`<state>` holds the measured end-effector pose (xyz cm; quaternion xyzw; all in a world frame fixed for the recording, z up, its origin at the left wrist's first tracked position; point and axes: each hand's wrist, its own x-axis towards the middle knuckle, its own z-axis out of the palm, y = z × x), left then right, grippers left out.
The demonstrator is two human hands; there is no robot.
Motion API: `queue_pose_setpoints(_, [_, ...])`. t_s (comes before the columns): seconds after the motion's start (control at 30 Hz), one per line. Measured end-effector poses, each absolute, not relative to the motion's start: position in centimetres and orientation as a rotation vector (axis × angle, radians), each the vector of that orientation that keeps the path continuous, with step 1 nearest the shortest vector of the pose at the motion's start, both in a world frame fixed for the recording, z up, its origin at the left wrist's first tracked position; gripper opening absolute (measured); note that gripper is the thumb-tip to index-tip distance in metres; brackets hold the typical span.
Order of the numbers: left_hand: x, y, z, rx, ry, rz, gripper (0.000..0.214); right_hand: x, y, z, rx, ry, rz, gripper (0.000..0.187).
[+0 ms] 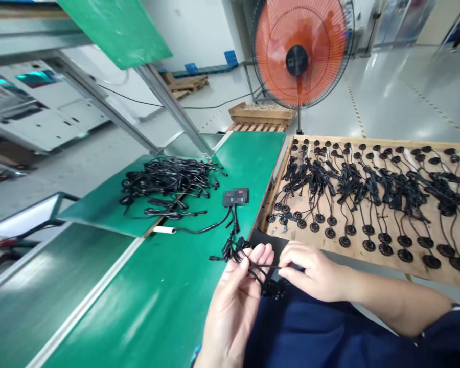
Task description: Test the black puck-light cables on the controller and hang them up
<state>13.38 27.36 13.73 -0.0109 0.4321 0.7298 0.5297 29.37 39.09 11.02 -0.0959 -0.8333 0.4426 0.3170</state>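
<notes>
Lower centre: a black cable is pinched taut between left hand and right hand, both closed on it, likely so it is kept clear of the bundle. A wooden tray lies at right.

The small black box on the green worktop has its face blurred out, so nothing on it can be read. The wooden tray runs out past the right edge, and its tangled leads overlap too thickly to tell one from another, as does the cable heap. The fan loses its top to the upper edge. The left hand, cut off at the wrist by the lower edge, and the right hand both close their grip on a thin black cable, whose end hides under the right fingers.
</notes>
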Motion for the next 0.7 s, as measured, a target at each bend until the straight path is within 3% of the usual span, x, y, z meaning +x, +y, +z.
queue_pose_setpoints(0.23, [15.9, 27.7, 12.8, 0.204, 1.081, 1.410, 0.034, 32.9, 39.7, 13.8, -0.592, -2.096, 1.441, 0.017])
queue_pose_setpoints(0.37, [16.2, 28.6, 13.3, 0.367, 1.058, 1.261, 0.034, 32.7, 39.2, 13.3, -0.702, -2.068, 1.479, 0.017])
queue_pose_setpoints(0.57, [13.8, 28.8, 15.4, 0.301, 1.137, 1.502, 0.037, 38.1, 41.6, 13.9, -1.046, -2.109, 1.544, 0.020])
queue_pose_setpoints(0.7, [13.2, 28.2, 15.2, 0.193, 1.221, 1.608, 0.041, 44.9, 44.8, 15.5, -1.439, -2.044, 1.255, 0.026])
